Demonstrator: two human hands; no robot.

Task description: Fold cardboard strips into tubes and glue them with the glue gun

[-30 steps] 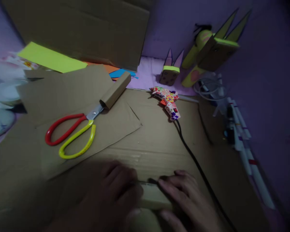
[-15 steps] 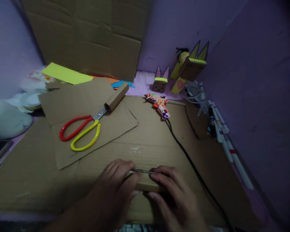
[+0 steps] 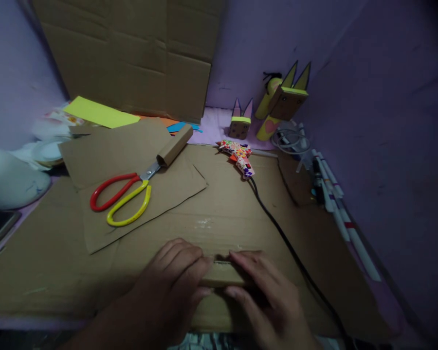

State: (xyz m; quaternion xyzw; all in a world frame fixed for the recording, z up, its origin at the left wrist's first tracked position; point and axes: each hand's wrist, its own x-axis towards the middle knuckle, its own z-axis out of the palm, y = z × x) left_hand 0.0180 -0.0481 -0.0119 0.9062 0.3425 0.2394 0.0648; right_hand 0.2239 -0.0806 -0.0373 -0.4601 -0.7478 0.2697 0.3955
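Note:
Between my two hands, low in the head view, lies a small folded cardboard piece [image 3: 224, 276]. My left hand [image 3: 180, 274] closes round its left end, thumb in front and fingers on top. My right hand [image 3: 264, 287] grips the right end, with fingertips on the upper edge and the thumb below. The hands cover both ends of the piece. Beyond them, a hot glue gun [image 3: 238, 154] with a flowered pattern rests on the cardboard sheet [image 3: 226, 209]. Scissors [image 3: 127, 197] with one red and one yellow handle lie to the left, their blades inside a folded cardboard sleeve [image 3: 175, 146].
A black cord [image 3: 282, 233] runs from the glue gun toward the front right. Markers [image 3: 350, 226] line the right wall. Cardboard animal figures [image 3: 288, 102] stand at the back, near a small eared box [image 3: 240, 127]. Yellow paper [image 3: 100, 113] lies back left, beside a leaning cardboard panel [image 3: 131, 58].
My left fingers have shifted slightly right along the top edge of the cardboard piece. My right fingers lie a little flatter over it. The other things stay put.

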